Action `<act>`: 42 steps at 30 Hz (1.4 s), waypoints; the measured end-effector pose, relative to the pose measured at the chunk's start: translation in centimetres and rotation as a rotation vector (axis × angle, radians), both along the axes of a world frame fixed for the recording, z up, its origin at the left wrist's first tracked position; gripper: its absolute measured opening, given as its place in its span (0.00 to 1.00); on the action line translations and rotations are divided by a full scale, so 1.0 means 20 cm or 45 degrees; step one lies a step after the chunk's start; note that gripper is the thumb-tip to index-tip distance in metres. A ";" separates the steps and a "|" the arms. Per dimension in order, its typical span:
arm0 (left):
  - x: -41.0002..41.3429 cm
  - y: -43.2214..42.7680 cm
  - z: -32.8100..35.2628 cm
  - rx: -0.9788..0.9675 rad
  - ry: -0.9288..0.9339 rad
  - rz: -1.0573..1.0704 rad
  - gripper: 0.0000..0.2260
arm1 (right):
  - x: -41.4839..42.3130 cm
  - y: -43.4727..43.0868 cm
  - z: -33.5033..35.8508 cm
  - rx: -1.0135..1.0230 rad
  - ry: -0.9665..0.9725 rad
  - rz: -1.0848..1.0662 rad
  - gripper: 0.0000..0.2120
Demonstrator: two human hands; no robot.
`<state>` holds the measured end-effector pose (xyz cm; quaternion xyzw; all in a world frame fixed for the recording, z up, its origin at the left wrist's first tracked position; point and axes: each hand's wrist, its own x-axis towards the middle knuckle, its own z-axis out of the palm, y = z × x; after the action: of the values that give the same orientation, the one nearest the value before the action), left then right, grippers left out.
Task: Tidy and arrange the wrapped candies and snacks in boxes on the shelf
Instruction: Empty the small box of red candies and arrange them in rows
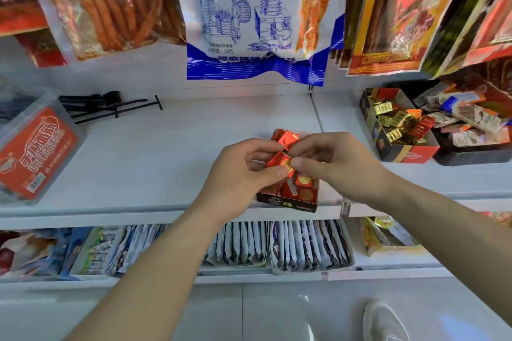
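Observation:
A small dark candy box sits at the front edge of the white shelf, filled with red foil-wrapped candies. Both hands hover over it. My left hand pinches a red wrapped candy between thumb and fingers. My right hand touches the same candy with its thumb and forefinger. Another red candy pokes up behind the fingers. At the right stands a second open box holding gold and red wrapped candies.
A clear tub with a red label stands at the left, black hooks lie behind it. Snack bags hang overhead. A dark tray of wrapped bars is at the far right. Packets in boxes fill the lower shelf.

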<state>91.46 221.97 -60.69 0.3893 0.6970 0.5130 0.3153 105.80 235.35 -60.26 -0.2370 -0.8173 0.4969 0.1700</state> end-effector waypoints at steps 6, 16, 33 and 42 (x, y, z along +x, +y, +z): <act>0.04 0.02 0.02 0.041 0.009 0.010 0.18 | 0.08 0.07 0.01 -0.051 -0.009 -0.053 0.04; 0.08 0.07 0.02 0.120 -0.139 0.143 0.12 | 0.14 0.09 0.04 -0.134 0.055 -0.051 0.05; 0.08 0.06 0.04 0.123 -0.078 0.111 0.19 | 0.14 0.11 0.05 -0.257 0.095 -0.038 0.08; 0.09 0.04 0.05 0.137 -0.121 0.039 0.18 | 0.13 0.07 0.06 -0.326 0.102 0.054 0.09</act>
<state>93.17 222.81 -59.72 0.3703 0.6586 0.5723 0.3187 108.44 236.67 -59.13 -0.2194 -0.7445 0.6098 0.1603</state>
